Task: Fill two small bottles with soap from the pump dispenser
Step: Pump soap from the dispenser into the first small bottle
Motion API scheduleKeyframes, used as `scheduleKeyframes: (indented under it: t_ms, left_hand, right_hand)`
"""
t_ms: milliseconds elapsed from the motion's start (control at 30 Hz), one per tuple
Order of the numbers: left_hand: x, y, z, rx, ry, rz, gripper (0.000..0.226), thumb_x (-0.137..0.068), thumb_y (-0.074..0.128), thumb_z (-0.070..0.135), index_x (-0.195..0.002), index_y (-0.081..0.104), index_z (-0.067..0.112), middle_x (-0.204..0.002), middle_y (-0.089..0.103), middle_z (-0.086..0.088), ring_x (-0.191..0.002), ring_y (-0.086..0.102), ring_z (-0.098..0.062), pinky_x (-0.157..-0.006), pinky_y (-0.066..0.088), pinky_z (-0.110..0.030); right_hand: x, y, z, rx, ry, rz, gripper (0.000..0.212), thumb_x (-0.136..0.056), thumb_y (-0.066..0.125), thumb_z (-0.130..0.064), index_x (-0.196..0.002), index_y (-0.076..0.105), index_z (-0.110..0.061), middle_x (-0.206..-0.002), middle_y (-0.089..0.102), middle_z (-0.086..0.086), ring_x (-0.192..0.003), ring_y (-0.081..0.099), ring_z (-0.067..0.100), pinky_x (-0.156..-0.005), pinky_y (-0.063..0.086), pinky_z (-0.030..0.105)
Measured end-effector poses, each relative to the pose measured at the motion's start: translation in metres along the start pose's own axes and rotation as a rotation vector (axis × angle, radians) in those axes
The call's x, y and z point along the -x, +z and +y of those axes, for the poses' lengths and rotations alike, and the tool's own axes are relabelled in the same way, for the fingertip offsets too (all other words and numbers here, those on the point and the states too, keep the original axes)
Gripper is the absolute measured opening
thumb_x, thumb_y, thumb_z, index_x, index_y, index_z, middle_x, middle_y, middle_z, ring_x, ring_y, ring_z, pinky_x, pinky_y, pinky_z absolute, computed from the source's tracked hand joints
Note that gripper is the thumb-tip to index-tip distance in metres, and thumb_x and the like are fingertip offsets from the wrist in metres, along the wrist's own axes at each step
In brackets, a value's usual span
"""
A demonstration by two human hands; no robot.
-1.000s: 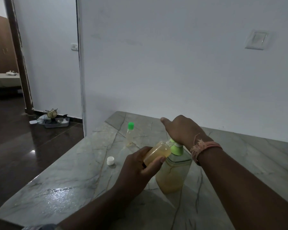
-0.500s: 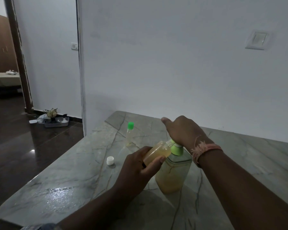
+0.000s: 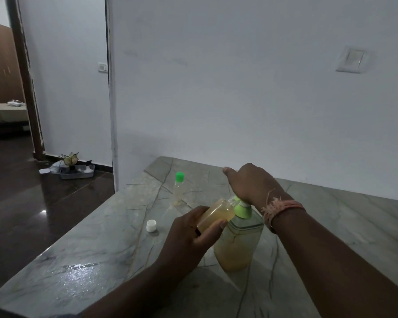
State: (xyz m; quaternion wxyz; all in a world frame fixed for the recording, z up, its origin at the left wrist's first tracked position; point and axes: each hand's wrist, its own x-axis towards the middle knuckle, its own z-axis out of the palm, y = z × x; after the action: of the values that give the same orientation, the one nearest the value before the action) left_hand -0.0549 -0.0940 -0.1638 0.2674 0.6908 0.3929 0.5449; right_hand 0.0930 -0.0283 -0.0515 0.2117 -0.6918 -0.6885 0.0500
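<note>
Nearest the camera, the left hand [image 3: 189, 235] curls its fingers and thumb round a small bottle [image 3: 216, 213] of amber soap, tilted so that its open mouth meets the spout of the pump dispenser [image 3: 238, 239]. The dispenser stands upright on the grey marble surface [image 3: 90, 255], its clear body partly full of yellowish soap under a green collar. The right hand [image 3: 254, 185] lies over the pump head, palm down on it with fingers fairly straight and the thumb pointing away to the left; a frayed pink band [image 3: 283, 208] circles its wrist. Just left of the held bottle, a white cap [image 3: 151, 225] sits loose on the surface. Farther back stands a second small bottle [image 3: 178, 188], upright, with a green cap on; how full it is cannot be told. Beyond the surface's far edge rises a white wall with a switch plate [image 3: 352, 59], and off to the left, on the dark floor, rests a grey tray [image 3: 77, 172] of clutter
</note>
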Motion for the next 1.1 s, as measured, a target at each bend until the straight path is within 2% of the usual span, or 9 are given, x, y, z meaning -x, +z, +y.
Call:
scheduleKeyframes:
  t_ms: [67, 167, 333, 400, 533, 633, 767, 867, 1100]
  left_hand:
    - [0.000, 0.000, 0.000, 0.004, -0.006, -0.002, 0.038, -0.084, 0.061, 0.050, -0.108, 0.067, 0.020, -0.077, 0.067, 0.020, -0.071, 0.064, 0.000, -0.052, 0.043, -0.010]
    - [0.000, 0.000, 0.000, -0.003, -0.006, -0.001, 0.038, -0.084, 0.060, 0.052, -0.107, 0.067, 0.022, -0.085, 0.067, 0.026, -0.072, 0.065, -0.001, -0.053, 0.043, -0.011]
    - [0.002, -0.001, 0.001, -0.007, -0.004, -0.003, 0.037, -0.084, 0.060, 0.053, -0.106, 0.067, 0.025, -0.087, 0.067, 0.025, -0.070, 0.064, -0.001, -0.052, 0.044, -0.012]
    - [0.001, -0.001, 0.001, -0.010, 0.000, 0.000, 0.032, -0.084, 0.060, 0.054, -0.104, 0.065, 0.029, -0.088, 0.067, 0.025, -0.071, 0.065, -0.001, -0.052, 0.045, -0.012]
    - [-0.001, -0.001, 0.001, 0.003, -0.003, 0.001, 0.025, -0.084, 0.061, 0.051, -0.102, 0.063, 0.033, -0.090, 0.068, 0.023, -0.071, 0.065, -0.002, -0.053, 0.045, -0.011]
    - [0.000, -0.002, 0.003, 0.000, 0.008, -0.002, 0.026, -0.084, 0.060, 0.052, -0.102, 0.064, 0.032, -0.087, 0.067, 0.025, -0.070, 0.065, -0.001, -0.053, 0.044, -0.011]
    - [0.002, -0.002, 0.003, 0.004, 0.004, -0.007, 0.030, -0.084, 0.060, 0.053, -0.104, 0.064, 0.030, -0.089, 0.067, 0.024, -0.071, 0.065, -0.002, -0.053, 0.045, -0.012]
    - [0.002, -0.002, 0.003, 0.009, 0.014, -0.005, 0.033, -0.084, 0.060, 0.052, -0.104, 0.066, 0.027, -0.087, 0.067, 0.022, -0.069, 0.064, -0.001, -0.052, 0.044, -0.012]
    - [0.001, -0.002, 0.003, 0.017, 0.008, -0.008, 0.030, -0.083, 0.060, 0.053, -0.103, 0.064, 0.031, -0.093, 0.068, 0.021, -0.072, 0.065, -0.002, -0.053, 0.045, -0.011]
  right_hand:
    - [0.000, 0.000, 0.002, -0.007, 0.019, -0.020, 0.041, -0.098, 0.040, -0.047, -0.082, 0.059, -0.015, -0.103, 0.066, 0.015, -0.094, 0.061, 0.031, -0.076, 0.043, 0.031]
    - [-0.002, -0.001, -0.001, -0.014, 0.064, -0.004, 0.043, -0.092, 0.045, -0.052, -0.066, 0.049, -0.018, -0.099, 0.066, 0.010, -0.090, 0.060, 0.029, -0.076, 0.043, 0.032]
    - [-0.002, -0.004, -0.006, 0.026, 0.019, 0.031, 0.046, -0.092, 0.042, -0.057, -0.072, 0.048, -0.016, -0.086, 0.058, 0.005, -0.081, 0.056, 0.025, -0.073, 0.045, 0.032]
    - [0.003, -0.004, -0.006, 0.016, -0.001, 0.081, 0.043, -0.095, 0.040, -0.054, -0.069, 0.051, -0.021, -0.089, 0.064, 0.007, -0.083, 0.060, 0.027, -0.074, 0.048, 0.034]
    - [0.011, -0.009, -0.007, 0.095, -0.044, -0.025, 0.032, -0.101, 0.037, -0.031, -0.098, 0.066, -0.017, -0.112, 0.062, 0.015, -0.104, 0.059, 0.034, -0.088, 0.050, 0.038]
    - [0.007, -0.007, -0.007, 0.083, -0.017, -0.035, 0.039, -0.098, 0.042, -0.040, -0.065, 0.049, -0.019, -0.104, 0.064, 0.013, -0.095, 0.060, 0.031, -0.083, 0.049, 0.036]
    - [0.000, -0.004, -0.005, 0.015, 0.028, -0.006, 0.044, -0.092, 0.045, -0.055, -0.075, 0.050, -0.014, -0.084, 0.057, 0.006, -0.081, 0.055, 0.025, -0.073, 0.043, 0.031]
    - [-0.001, -0.002, -0.003, -0.027, 0.010, 0.057, 0.049, -0.091, 0.045, -0.056, -0.067, 0.051, -0.013, -0.071, 0.057, 0.003, -0.070, 0.057, 0.022, -0.062, 0.041, 0.029]
    - [-0.007, 0.004, 0.000, -0.026, 0.080, -0.008, 0.044, -0.090, 0.049, -0.053, -0.065, 0.050, -0.017, -0.071, 0.056, 0.002, -0.080, 0.058, 0.026, -0.072, 0.043, 0.032]
